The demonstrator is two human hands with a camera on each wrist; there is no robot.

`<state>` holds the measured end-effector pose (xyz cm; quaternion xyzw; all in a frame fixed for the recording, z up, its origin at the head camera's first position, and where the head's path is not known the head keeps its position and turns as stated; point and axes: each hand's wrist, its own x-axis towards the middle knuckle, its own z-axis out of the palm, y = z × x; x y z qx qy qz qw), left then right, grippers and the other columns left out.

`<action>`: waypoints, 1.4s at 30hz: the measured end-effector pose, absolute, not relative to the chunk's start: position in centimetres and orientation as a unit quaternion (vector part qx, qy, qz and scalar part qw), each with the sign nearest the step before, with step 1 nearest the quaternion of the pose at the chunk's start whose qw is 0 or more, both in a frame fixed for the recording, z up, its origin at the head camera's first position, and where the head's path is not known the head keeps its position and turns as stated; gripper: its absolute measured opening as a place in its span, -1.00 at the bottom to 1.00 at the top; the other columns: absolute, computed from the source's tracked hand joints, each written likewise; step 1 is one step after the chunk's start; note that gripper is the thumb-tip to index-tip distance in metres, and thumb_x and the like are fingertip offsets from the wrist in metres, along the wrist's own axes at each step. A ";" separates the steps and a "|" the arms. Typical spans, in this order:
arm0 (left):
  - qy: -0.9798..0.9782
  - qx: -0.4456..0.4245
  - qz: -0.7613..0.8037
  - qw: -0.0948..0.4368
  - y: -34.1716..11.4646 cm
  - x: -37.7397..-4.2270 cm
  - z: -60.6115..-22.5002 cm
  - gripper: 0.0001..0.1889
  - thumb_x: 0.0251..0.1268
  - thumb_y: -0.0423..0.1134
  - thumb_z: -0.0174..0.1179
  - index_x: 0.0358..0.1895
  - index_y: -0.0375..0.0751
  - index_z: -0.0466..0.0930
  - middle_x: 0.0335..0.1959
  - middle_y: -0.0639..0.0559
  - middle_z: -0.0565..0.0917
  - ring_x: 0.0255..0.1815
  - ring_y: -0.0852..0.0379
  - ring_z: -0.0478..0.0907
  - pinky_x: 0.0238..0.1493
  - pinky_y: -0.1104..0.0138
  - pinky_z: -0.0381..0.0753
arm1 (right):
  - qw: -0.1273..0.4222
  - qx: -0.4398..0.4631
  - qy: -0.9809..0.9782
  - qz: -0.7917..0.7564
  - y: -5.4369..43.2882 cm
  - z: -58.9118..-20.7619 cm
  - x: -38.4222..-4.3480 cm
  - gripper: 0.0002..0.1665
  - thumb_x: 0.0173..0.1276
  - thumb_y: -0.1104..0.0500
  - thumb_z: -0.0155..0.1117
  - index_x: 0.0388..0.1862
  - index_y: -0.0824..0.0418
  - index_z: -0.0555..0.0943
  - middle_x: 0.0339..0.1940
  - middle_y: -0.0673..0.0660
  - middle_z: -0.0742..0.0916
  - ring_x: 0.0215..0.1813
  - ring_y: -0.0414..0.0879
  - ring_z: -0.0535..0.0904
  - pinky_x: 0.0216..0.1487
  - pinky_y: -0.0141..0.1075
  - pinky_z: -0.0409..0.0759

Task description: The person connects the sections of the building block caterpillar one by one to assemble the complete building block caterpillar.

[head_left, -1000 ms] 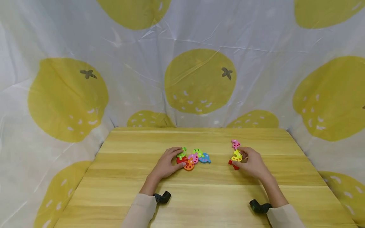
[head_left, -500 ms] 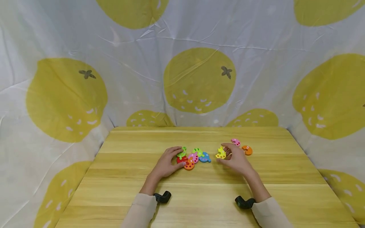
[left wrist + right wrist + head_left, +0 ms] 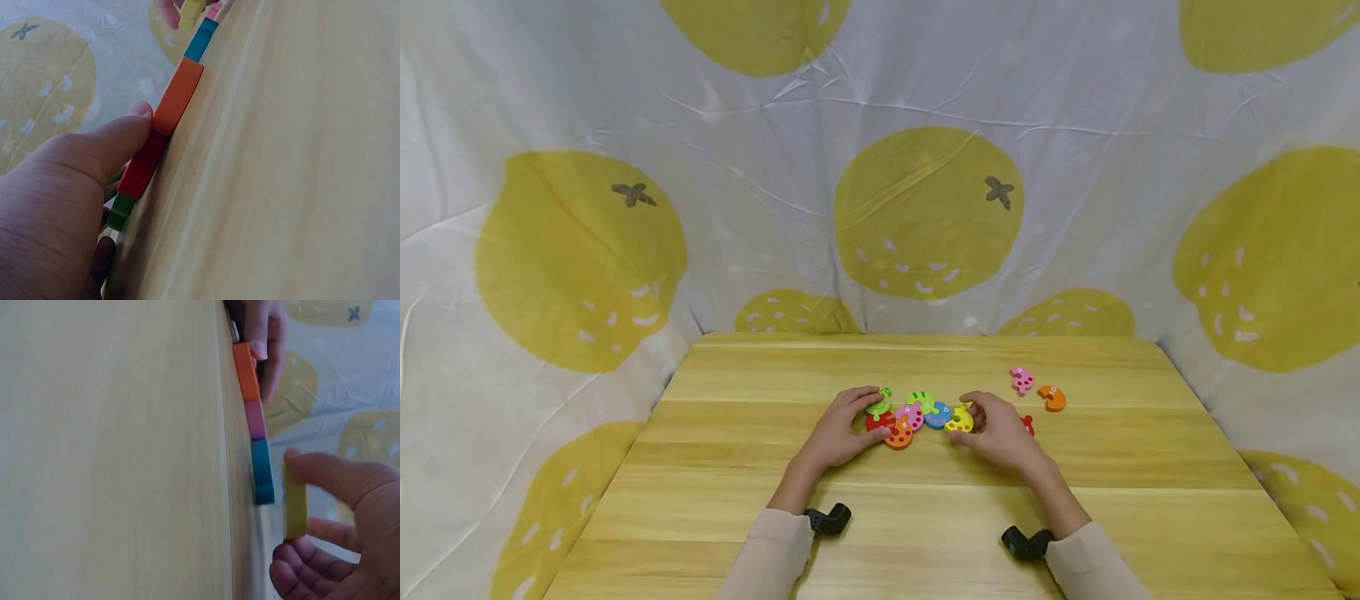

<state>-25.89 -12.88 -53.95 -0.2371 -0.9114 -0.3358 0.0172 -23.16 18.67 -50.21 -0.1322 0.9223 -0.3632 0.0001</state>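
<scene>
A chain of flat jigsaw puzzle pieces lies on the table: a green end piece (image 3: 877, 406), then red (image 3: 144, 164), orange (image 3: 898, 434), pink (image 3: 911, 416), light green (image 3: 921, 402) and blue (image 3: 937, 415). My left hand (image 3: 837, 431) holds the green end, with its thumb against the orange piece's edge and its fingers at the far side. Between thumb and fingers, my right hand (image 3: 1002, 427) pinches a yellow puzzle piece (image 3: 295, 503). In the right wrist view that piece is raised off the tabletop, close to the blue piece (image 3: 263, 472) but apart from it.
Loose puzzle pieces lie beyond my right hand: a pink one (image 3: 1022, 381), an orange one (image 3: 1052, 398) and a red one (image 3: 1028, 425), partly hidden by that hand. A lemon-print cloth (image 3: 925, 217) hangs behind the wooden table (image 3: 895, 533).
My right hand has carried the yellow piece leftward from the loose pieces to beside the blue end of the chain. My left hand stays in place.
</scene>
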 end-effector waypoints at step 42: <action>-0.910 -0.242 -0.335 0.013 -12.9 -25.7 -53.7 -0.32 0.35 0.11 0.36 0.46 -0.07 0.49 0.52 0.03 0.41 0.60 -0.06 0.25 0.58 -0.05 0.27 | -0.028 -0.140 0.919 -0.368 25.1 -50.1 -22.3 -0.45 0.32 0.06 0.53 0.22 0.24 0.65 0.07 0.19 0.73 -0.01 0.03 0.62 0.00 -0.09 0.66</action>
